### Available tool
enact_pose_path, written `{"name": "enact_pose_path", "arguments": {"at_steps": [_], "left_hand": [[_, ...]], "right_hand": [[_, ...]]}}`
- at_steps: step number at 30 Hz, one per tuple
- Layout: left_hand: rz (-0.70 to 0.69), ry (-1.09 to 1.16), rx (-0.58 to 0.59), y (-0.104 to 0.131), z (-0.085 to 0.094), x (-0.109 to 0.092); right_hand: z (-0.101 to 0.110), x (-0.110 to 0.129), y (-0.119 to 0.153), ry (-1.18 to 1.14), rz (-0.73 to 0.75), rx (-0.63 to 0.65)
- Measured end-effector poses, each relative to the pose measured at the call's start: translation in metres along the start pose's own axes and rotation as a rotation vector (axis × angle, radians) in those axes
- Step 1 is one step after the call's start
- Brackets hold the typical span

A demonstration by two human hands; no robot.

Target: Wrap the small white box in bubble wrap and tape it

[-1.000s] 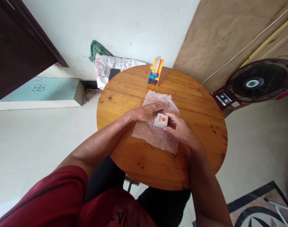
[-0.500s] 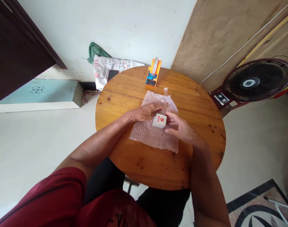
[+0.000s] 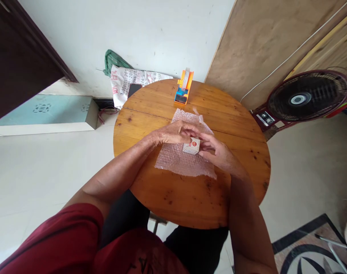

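Observation:
A small white box (image 3: 191, 147) with a red round mark sits over a sheet of bubble wrap (image 3: 179, 163) on the round wooden table (image 3: 167, 201). My left hand (image 3: 177, 133) reaches over the back of the box, its thumb on the top edge. At the box's right side, my right hand (image 3: 214, 149) has its thumb and fingers around the edge. Both hands grip the box between them, and their fingertips come close together behind it. A strip of clear tape (image 3: 196, 112) stands up at the wrap's far edge.
An orange and blue tape dispenser (image 3: 184, 87) stands near the table's far edge. Behind the table lie a printed white sack (image 3: 119, 82) and a green bag (image 3: 113, 62). A black fan (image 3: 301, 99) is at the right, beyond the table.
My left hand has moved right onto the box, its thumb now over the top edge. The right fingers have closed in on the box. The wrap's near right corner has shifted slightly.

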State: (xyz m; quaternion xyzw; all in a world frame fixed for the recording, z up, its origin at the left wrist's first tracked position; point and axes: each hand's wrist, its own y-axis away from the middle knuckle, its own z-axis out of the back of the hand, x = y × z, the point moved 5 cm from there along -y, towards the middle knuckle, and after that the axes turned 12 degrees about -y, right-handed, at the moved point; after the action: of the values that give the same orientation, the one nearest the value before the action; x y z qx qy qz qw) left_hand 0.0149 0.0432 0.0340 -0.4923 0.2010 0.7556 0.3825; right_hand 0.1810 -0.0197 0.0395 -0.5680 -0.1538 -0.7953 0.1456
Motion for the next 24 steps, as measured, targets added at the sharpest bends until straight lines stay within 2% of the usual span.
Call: {"name": "enact_pose_path", "arguments": {"at_steps": [8,14,24], "left_hand": [[-0.139,-0.407,0.030,-0.001,-0.007,-0.006],[-0.133,-0.441,0.028,0.000,-0.009,-0.009],[-0.146,-0.447,0.028,0.001,-0.010,-0.013]], "right_hand": [[0.016,-0.018,-0.001,-0.017,-0.055,-0.187],[0.026,-0.033,-0.002,-0.172,-0.131,-0.354],[0.026,-0.037,-0.004,-0.164,-0.195,-0.385]]}}
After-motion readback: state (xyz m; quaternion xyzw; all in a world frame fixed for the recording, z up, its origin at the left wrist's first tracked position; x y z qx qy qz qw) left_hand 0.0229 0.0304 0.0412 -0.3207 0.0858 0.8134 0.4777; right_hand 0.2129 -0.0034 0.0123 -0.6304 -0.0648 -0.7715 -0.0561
